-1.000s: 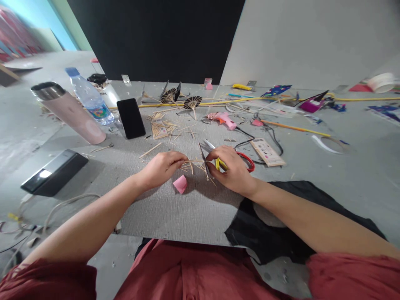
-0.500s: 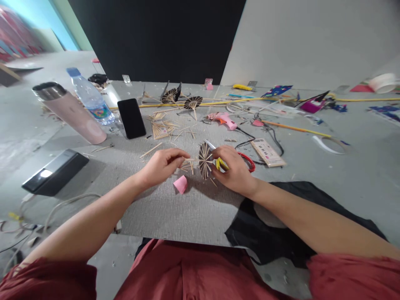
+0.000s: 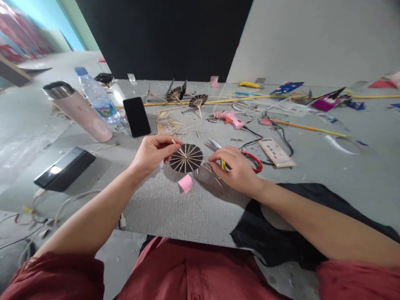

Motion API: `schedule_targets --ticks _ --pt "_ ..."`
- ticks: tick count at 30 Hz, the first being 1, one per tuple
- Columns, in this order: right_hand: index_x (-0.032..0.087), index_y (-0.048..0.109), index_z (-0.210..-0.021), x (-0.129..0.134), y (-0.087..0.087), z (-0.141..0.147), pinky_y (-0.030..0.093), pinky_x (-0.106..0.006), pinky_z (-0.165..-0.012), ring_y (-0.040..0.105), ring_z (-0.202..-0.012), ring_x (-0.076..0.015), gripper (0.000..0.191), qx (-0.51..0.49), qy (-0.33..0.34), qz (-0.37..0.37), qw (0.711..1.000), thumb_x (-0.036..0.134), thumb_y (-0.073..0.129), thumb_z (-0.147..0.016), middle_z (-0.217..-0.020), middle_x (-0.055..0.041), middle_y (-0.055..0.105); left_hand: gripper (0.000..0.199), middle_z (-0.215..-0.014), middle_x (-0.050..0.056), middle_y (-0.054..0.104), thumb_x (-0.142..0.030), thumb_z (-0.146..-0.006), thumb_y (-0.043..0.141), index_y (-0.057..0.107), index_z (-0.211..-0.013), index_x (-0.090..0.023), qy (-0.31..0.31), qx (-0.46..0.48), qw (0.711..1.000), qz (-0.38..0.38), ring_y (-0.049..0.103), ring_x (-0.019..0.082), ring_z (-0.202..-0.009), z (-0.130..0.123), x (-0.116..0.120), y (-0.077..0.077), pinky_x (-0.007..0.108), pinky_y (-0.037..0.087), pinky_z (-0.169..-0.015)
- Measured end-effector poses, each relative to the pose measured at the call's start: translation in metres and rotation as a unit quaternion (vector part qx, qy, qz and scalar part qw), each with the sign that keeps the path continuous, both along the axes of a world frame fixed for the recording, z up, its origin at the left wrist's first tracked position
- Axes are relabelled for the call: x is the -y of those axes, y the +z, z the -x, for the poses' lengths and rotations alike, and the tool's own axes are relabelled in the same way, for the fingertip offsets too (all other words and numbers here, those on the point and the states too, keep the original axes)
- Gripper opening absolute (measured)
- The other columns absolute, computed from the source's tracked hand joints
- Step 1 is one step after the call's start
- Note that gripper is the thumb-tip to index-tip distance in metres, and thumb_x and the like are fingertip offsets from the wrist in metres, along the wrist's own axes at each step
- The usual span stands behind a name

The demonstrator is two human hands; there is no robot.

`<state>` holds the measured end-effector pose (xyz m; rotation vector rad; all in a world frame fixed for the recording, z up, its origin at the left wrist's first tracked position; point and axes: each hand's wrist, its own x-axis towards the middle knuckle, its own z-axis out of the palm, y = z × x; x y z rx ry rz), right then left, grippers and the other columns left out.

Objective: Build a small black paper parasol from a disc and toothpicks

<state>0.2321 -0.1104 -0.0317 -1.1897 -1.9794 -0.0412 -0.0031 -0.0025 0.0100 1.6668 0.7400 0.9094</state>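
Between thumb and fingers, my left hand (image 3: 156,153) pinches the thin stick of a small black disc (image 3: 186,158) with wooden ribs, like a miniature umbrella. The ribbed side faces me. My right hand (image 3: 233,168) is just right of the disc, fingers curled over the yellow part of a tool (image 3: 223,165); its fingertips do not touch the disc. Metal scissor blades (image 3: 213,144) show behind that hand, beside a red ring-shaped handle (image 3: 256,162). A curled pink piece (image 3: 186,183) lies below the disc, with short stick bits nearby.
Behind are a phone (image 3: 136,117), loose sticks (image 3: 170,123), a similar small umbrella (image 3: 198,101) and a pink glue gun (image 3: 229,118) with its cord. A pink tumbler (image 3: 84,114) and water bottle (image 3: 98,98) lie left, near a power bank (image 3: 65,168). Black cloth (image 3: 281,225) lies front right.
The ribbed disc has shifted left, away from my right hand, and turned its ribbed face toward me. My left hand now has it by the stick. The view has moved slightly.
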Motion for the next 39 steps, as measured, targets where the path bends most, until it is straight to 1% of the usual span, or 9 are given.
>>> schedule_targets --ticks 2,4,6,9,14,25,28,33,39 --pt "0.022 0.059 -0.091 0.0 0.0 0.0 0.046 -0.041 -0.079 0.063 -0.085 -0.0236 0.007 0.003 -0.003 0.007 1.0 0.018 0.057 -0.096 -0.088 -0.0064 0.069 0.012 -0.071 0.002 0.067 -0.029 -0.08 0.075 0.078 -0.083 -0.018 0.017 -0.03 0.998 -0.058 0.05 0.006 -0.048 0.003 -0.004 0.002 0.021 0.041 -0.041" --pt "0.021 0.059 -0.089 -0.001 -0.001 -0.001 0.045 -0.04 -0.078 0.063 -0.084 -0.0236 0.008 0.014 -0.007 0.018 1.0 0.018 0.058 -0.096 -0.087 -0.0062 0.069 0.009 -0.084 0.004 0.071 -0.027 -0.081 0.074 0.079 -0.083 -0.02 0.023 -0.073 0.991 -0.109 0.056 0.008 -0.057 0.004 -0.006 0.003 0.021 0.043 -0.045" --pt "0.021 0.06 -0.088 -0.001 -0.002 -0.001 0.045 -0.04 -0.077 0.063 -0.082 -0.0236 0.009 0.023 -0.009 0.03 0.999 0.019 0.058 -0.096 -0.085 -0.0058 0.069 0.009 -0.09 0.005 0.073 -0.026 -0.083 0.071 0.079 -0.083 -0.021 0.024 -0.11 0.984 -0.135 0.06 0.01 -0.066 0.006 -0.008 0.003 0.021 0.046 -0.049" --pt "0.021 0.06 -0.087 -0.002 -0.003 -0.002 0.044 -0.04 -0.077 0.063 -0.082 -0.0239 0.009 0.028 -0.009 0.046 0.998 0.02 0.059 -0.096 -0.084 -0.0059 0.069 0.011 -0.088 0.005 0.073 -0.027 -0.084 0.069 0.078 -0.082 -0.02 0.031 -0.132 0.981 -0.136 0.062 0.012 -0.069 0.006 -0.009 0.0 0.022 0.048 -0.052" --pt "0.021 0.061 -0.087 -0.001 -0.003 -0.003 0.044 -0.04 -0.078 0.063 -0.082 -0.0238 0.009 0.024 -0.007 0.054 0.998 0.02 0.058 -0.096 -0.084 -0.0063 0.069 0.012 -0.086 0.005 0.075 -0.024 -0.082 0.068 0.077 -0.078 -0.018 0.035 -0.157 0.979 -0.127 0.062 0.011 -0.066 0.005 -0.01 -0.005 0.022 0.048 -0.053" --pt "0.021 0.06 -0.086 0.0 -0.003 -0.003 0.045 -0.04 -0.078 0.062 -0.081 -0.0233 0.011 0.034 -0.006 0.058 0.998 0.019 0.057 -0.096 -0.083 -0.0063 0.069 0.014 -0.079 0.004 0.075 -0.019 -0.078 0.066 0.079 -0.077 -0.018 -0.006 -0.176 0.973 -0.15 0.062 0.012 -0.067 0.009 -0.008 0.005 0.022 0.048 -0.055" --pt "0.021 0.06 -0.086 -0.001 -0.003 -0.003 0.045 -0.04 -0.077 0.062 -0.08 -0.0233 0.011 0.036 -0.004 0.053 0.998 0.019 0.057 -0.096 -0.083 -0.0062 0.069 0.011 -0.077 0.004 0.074 -0.02 -0.077 0.068 0.079 -0.074 -0.018 0.015 -0.165 0.975 -0.146 0.061 0.011 -0.064 0.01 -0.009 0.008 0.022 0.048 -0.054" --pt "0.02 0.061 -0.086 -0.001 -0.004 -0.002 0.045 -0.04 -0.077 0.062 -0.079 -0.0228 0.011 0.031 -0.003 0.042 0.999 0.017 0.057 -0.096 -0.082 -0.0063 0.069 0.014 -0.083 0.005 0.075 -0.025 -0.079 0.069 0.077 -0.071 -0.018 0.057 -0.132 0.983 -0.118 0.058 0.009 -0.054 0.012 -0.009 0.01 0.023 0.049 -0.052" --pt "0.021 0.061 -0.086 -0.001 -0.003 -0.003 0.044 -0.04 -0.078 0.062 -0.08 -0.0231 0.011 0.031 -0.013 0.055 0.998 0.021 0.057 -0.097 -0.083 -0.0061 0.07 0.013 -0.078 0.004 0.075 -0.023 -0.077 0.067 0.078 -0.073 -0.019 0.047 -0.183 0.97 -0.152 0.061 0.011 -0.061 0.011 -0.012 0.004 0.023 0.049 -0.054"
